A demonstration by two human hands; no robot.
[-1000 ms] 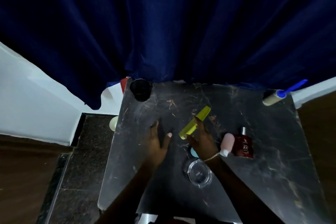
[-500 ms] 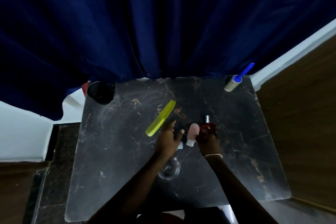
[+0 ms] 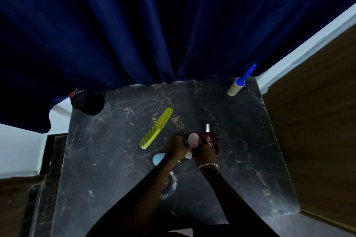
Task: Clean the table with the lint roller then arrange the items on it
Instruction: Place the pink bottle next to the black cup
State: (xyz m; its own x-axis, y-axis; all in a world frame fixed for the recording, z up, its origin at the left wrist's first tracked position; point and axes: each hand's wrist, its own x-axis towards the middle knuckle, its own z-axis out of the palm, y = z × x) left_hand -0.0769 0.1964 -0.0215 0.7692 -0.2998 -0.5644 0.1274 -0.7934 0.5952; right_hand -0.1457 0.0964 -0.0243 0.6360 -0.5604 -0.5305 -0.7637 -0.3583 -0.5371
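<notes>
The right hand has its fingers wrapped around the red bottle; the left hand curls beside the pink bottle, grip unclear. The yellow comb lies at ten o'clock of them on the counter; the lint roller at one o'clock.

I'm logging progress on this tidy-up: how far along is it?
Rolling looks done: the lint roller lies at the table's far right corner. Arranging is in hand: the right hand is at the red bottle, the left hand by the pink bottle. The comb, blue item and glass dish lie scattered.
</notes>
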